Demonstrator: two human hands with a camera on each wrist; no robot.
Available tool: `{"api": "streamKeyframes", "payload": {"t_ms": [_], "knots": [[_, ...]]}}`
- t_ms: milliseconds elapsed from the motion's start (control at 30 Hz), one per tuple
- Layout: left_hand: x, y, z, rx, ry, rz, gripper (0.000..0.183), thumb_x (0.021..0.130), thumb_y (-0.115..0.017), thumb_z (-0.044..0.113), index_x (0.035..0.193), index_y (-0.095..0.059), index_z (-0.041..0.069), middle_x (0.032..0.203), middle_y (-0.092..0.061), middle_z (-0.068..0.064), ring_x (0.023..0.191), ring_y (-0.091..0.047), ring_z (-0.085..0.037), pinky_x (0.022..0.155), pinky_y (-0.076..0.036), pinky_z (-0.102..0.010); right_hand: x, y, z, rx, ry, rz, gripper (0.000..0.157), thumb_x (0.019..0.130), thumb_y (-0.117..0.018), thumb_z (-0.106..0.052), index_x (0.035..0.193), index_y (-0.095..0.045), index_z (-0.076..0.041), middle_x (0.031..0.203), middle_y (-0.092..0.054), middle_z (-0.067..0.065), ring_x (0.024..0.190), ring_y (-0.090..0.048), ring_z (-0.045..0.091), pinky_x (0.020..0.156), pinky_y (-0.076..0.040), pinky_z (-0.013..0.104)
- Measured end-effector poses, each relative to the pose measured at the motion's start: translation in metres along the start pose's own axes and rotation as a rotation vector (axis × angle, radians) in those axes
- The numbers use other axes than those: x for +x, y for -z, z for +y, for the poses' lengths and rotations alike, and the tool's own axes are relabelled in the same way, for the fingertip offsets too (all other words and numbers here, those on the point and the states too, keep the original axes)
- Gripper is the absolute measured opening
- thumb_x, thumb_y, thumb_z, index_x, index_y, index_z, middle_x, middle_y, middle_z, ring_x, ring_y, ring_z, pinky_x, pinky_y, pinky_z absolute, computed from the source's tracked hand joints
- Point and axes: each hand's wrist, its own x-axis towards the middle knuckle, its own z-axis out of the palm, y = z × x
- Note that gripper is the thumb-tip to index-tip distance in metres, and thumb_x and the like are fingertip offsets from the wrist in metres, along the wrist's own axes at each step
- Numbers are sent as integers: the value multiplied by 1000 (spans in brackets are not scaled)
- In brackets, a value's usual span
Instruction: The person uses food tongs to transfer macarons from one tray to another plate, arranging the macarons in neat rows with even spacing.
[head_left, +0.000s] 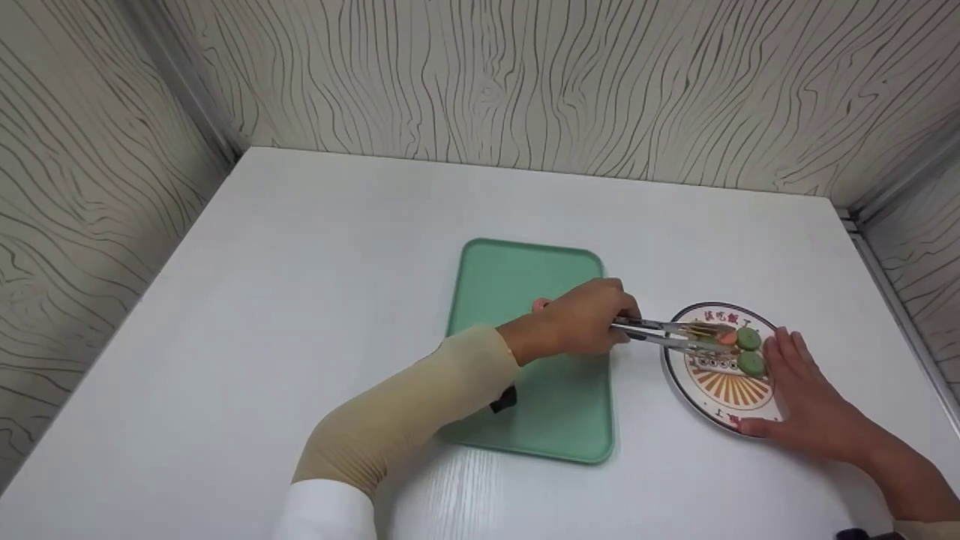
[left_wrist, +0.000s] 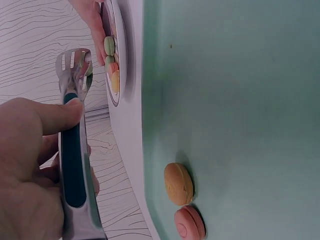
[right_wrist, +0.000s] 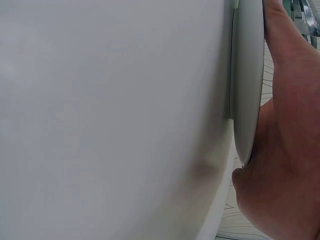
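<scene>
- The left arm reaches in from the lower edge, its beige sleeve (head_left: 412, 401) slanting up and to the right across the green tray (head_left: 517, 270), elbow bent.
- The left hand (head_left: 596, 319) sits over the tray's right side, knuckles up, fingers curled round the metal tongs (left_wrist: 73, 150); the thumb lies along the dark grip, pointing towards the slotted tips.
- The tongs reach past the tray's edge over the round printed plate (head_left: 731, 394), tips close to the macarons there. Something greenish shows through the slots — whether the tips hold it, I cannot tell.
- The right arm enters from the lower right corner. The right hand (head_left: 810, 412) rests at the plate's right rim, not clenched: fingers extended along the edge, thumb spread wide towards the near side.
- On the plate lie two green macarons (head_left: 751, 364), just beside the right fingers, with an orange-pink macaron (left_wrist: 113, 70) and a yellow macaron (left_wrist: 115, 82) next to them.
- On the tray, a tan macaron (left_wrist: 178, 184) and a pink macaron (left_wrist: 186, 225) stand side by side — in the head view the left arm largely hides them.
- Tray and plate rest apart on the white table (head_left: 300, 262), the plate to the right.
</scene>
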Motion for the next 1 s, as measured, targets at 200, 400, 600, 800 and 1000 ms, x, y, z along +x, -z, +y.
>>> {"api": "streamKeyframes", "payload": {"t_ms": [200, 400, 600, 800, 1000], "knots": [[8, -7, 7, 19, 9, -3, 21, 86, -67, 20, 107, -69, 19, 90, -55, 9, 86, -46, -5, 73, -40, -17, 1, 0, 0, -11, 2, -1, 121, 73, -74, -51, 145, 3, 9, 152, 14, 23, 138, 23, 30, 96, 18, 12], [16, -18, 18, 24, 66, -34, 23, 86, -68, 23, 109, -69, 23, 92, -54, 10, 86, -45, -5, 73, -41, -16, 1, 0, 0, -6, -7, -4, 121, 73, -74, -51, 145, 2, 10, 152, 14, 24, 138, 23, 30, 95, 18, 13], [24, -25, 27, 69, 114, -77, 28, 86, -68, 25, 114, -67, 28, 97, -54, 11, 91, -44, -5, 76, -41, -16, 1, 0, -1, 12, -38, -24, 122, 73, -73, -54, 145, 3, 9, 152, 16, 22, 138, 24, 30, 96, 19, 16], [29, -30, 28, 106, 105, -82, 31, 86, -68, 21, 116, -66, 28, 100, -55, 10, 93, -44, -6, 79, -41, -17, 0, 0, -1, 18, -28, -16, 121, 73, -74, -52, 146, 3, 8, 152, 15, 22, 138, 24, 30, 95, 18, 14], [30, -35, 25, 127, 81, -65, 29, 86, -68, 21, 115, -66, 27, 100, -56, 11, 91, -45, -6, 79, -41, -17, 0, 0, -1, 9, -11, 6, 121, 72, -75, -51, 146, 1, 8, 153, 14, 22, 139, 22, 31, 96, 18, 14]]}}
